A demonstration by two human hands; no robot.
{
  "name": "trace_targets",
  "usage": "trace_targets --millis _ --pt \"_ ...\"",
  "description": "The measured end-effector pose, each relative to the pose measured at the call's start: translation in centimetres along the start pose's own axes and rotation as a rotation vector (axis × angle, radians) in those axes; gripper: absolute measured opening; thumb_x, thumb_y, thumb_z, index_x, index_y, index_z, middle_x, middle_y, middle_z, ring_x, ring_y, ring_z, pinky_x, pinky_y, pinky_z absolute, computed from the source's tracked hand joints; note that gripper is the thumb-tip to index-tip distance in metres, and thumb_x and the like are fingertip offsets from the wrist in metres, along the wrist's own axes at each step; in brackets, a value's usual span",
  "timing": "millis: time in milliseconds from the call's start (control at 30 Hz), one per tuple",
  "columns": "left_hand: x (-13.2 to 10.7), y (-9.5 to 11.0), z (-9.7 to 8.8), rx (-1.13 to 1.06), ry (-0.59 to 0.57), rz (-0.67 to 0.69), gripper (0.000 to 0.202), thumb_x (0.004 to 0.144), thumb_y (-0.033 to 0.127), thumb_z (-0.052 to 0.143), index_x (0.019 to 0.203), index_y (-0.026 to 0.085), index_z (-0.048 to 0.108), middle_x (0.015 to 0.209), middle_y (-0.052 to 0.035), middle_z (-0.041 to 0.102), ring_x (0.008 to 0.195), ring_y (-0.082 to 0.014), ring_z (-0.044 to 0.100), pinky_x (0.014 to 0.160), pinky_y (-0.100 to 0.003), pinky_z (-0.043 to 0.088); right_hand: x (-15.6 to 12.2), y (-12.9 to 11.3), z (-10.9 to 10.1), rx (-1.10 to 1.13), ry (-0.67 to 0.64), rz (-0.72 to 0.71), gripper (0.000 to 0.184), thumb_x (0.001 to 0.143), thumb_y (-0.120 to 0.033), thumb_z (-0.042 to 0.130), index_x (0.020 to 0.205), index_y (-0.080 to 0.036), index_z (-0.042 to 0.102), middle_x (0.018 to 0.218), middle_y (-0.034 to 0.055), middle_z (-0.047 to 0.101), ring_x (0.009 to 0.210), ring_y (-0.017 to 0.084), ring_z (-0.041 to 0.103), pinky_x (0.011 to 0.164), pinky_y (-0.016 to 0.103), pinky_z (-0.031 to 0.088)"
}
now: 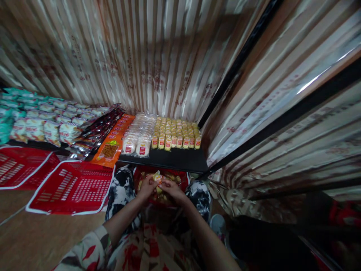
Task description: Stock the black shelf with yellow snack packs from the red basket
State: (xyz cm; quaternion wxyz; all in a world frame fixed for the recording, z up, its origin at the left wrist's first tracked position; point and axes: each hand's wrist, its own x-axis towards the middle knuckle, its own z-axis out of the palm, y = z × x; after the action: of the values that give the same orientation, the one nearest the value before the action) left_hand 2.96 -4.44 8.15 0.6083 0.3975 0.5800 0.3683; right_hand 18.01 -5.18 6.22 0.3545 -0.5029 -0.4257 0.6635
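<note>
Both of my hands meet over a red basket (183, 178) that rests between my knees and holds several small yellow packets. My left hand (146, 187) and my right hand (172, 188) are closed together on one small yellow packet (157, 177), held just above the basket. In front of me a low black shelf (175, 160) carries rows of the same yellow packets (177, 132) with red labels, and beside them white wrapped buns (137, 137).
Orange packets (114, 141) and dark red packets (98, 130) lie left of the buns, then white-and-green bags (42, 120). Two red empty baskets (70, 188) lie on the wooden floor at left. Corrugated metal walls (158, 56) close in behind and to the right.
</note>
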Motion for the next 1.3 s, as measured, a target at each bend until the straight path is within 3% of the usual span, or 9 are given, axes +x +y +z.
trace_targets --millis 233,500,600,733,967,1133,1300 --pt "-2.1 0.1 -0.9 0.026 -0.019 0.033 0.034 0.074 0.029 0.059 0.105 0.016 0.055 0.05 0.0093 0.047 0.037 -0.0049 0.044 0.038 -0.015 0.031 -1.3 -0.9 0.8 -0.095 -0.058 -0.051 0.052 0.056 -0.053 0.076 0.095 -0.019 0.07 0.095 0.0046 0.068 0.09 0.02 0.061 0.091 0.035 0.042" --pt "-3.1 -0.5 -2.4 -0.045 0.031 0.008 0.043 0.071 0.031 0.058 0.111 0.015 0.053 0.058 0.0071 0.052 0.041 -0.0071 0.048 0.042 -0.018 0.037 -1.0 -1.3 2.4 -0.095 -0.116 -0.001 0.052 0.047 -0.054 0.079 0.084 -0.019 0.07 0.078 0.0011 0.067 0.074 0.017 0.06 0.081 0.033 0.045" --pt "-3.1 -0.4 -2.8 -0.002 0.096 0.009 0.042 0.069 0.034 0.061 0.108 0.017 0.054 0.061 0.0062 0.054 0.046 -0.009 0.052 0.047 -0.02 0.041 -0.7 -1.3 2.8 -0.103 -0.125 0.011 0.051 0.048 -0.056 0.078 0.082 -0.018 0.069 0.076 0.0003 0.066 0.07 0.015 0.059 0.077 0.031 0.045" --pt "-2.7 0.7 -2.7 0.11 0.19 0.135 0.036 0.068 0.035 0.064 0.1 0.018 0.056 0.068 0.0018 0.06 0.06 -0.014 0.059 0.058 -0.023 0.046 -0.3 -2.2 2.4 -0.129 -0.124 -0.048 0.047 0.055 -0.055 0.074 0.084 -0.019 0.07 0.078 0.0008 0.067 0.073 0.017 0.06 0.077 0.031 0.045" --pt "-0.7 4.5 0.1 0.192 0.128 0.349 0.029 0.075 0.036 0.058 0.096 0.017 0.056 0.081 -0.0033 0.065 0.069 -0.0151 0.061 0.067 -0.026 0.047 -0.2 -5.5 -0.2 -0.127 0.029 -0.235 0.044 0.064 -0.051 0.07 0.095 -0.02 0.068 0.094 0.0051 0.069 0.086 0.021 0.063 0.084 0.033 0.046" --pt "1.7 6.9 3.9 0.159 0.13 0.379 0.032 0.077 0.022 0.054 0.107 0.014 0.056 0.1 -0.0092 0.063 0.074 -0.0132 0.061 0.073 -0.027 0.05 1.3 -7.2 -3.7 -0.1 0.316 -0.307 0.045 0.065 -0.051 0.067 0.096 -0.019 0.066 0.093 0.0067 0.069 0.085 0.022 0.063 0.082 0.034 0.048" --pt "4.0 8.5 7.0 0.176 0.013 0.412 0.034 0.078 0.012 0.049 0.112 0.015 0.057 0.113 -0.0114 0.061 0.097 -0.0175 0.06 0.084 -0.03 0.049 4.4 -8.3 -6.8 -0.203 0.552 -0.364 0.042 0.068 -0.05 0.062 0.096 -0.018 0.065 0.086 0.0053 0.068 0.078 0.019 0.062 0.077 0.032 0.048"
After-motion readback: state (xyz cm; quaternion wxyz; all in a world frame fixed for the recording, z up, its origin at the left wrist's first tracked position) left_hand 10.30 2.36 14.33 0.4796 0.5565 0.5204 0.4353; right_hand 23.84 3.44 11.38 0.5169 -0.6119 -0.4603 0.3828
